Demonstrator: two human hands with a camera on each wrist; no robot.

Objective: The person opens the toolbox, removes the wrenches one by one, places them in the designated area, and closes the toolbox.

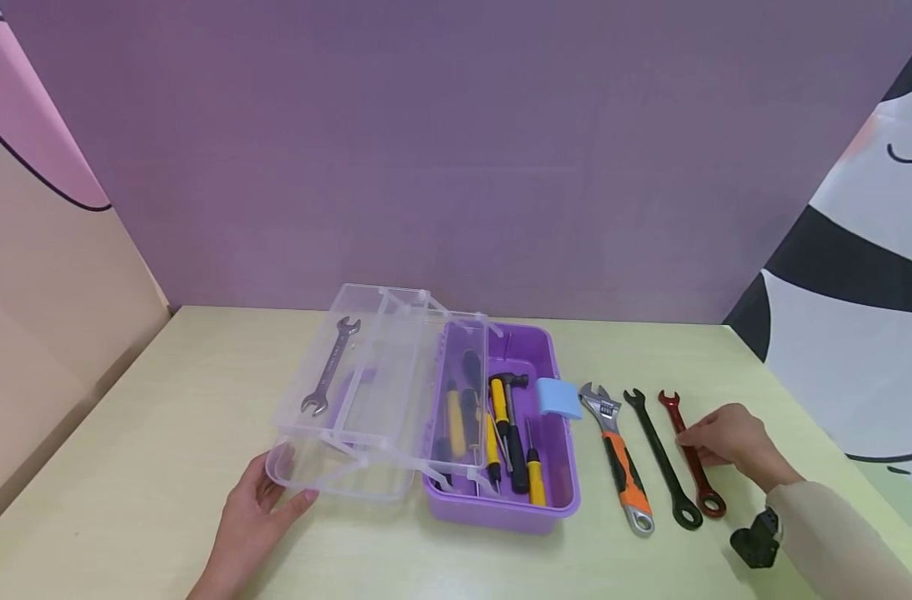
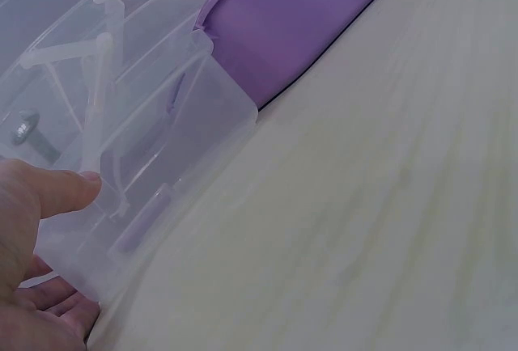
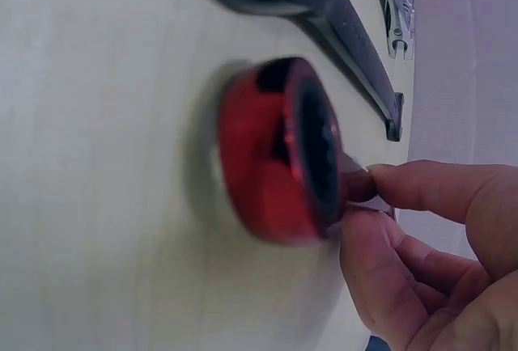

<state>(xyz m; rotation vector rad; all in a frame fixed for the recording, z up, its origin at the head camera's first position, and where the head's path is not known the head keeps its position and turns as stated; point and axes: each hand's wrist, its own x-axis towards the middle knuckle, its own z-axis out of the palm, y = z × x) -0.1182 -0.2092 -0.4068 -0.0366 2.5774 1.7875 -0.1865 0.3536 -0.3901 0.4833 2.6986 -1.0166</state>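
Note:
My left hand [image 1: 249, 512] holds the near left corner of a clear plastic lid [image 1: 396, 367]. In the left wrist view the thumb lies over the lid's edge, with the other fingers under it. Through the lid shows a silver open-end wrench [image 1: 328, 368]. Over on the right, my right hand [image 1: 741, 442] pinches the shaft of a red combination wrench [image 1: 702, 487] between thumb and fingers. Its ring end [image 3: 259, 165] faces the right wrist camera. To its left lie a black wrench [image 1: 662, 454] and an adjustable wrench [image 1: 624, 467] with orange-black grips.
The purple toolbox [image 1: 501, 518] stands mid-table, partly covered by the lid. Inside are a hammer [image 1: 517, 450] and several yellow-black screwdrivers [image 1: 535, 479]. A light blue clasp [image 1: 558, 398] sticks out from its right wall. Behind the table [image 1: 126, 467] rises a purple panel [image 1: 456, 167].

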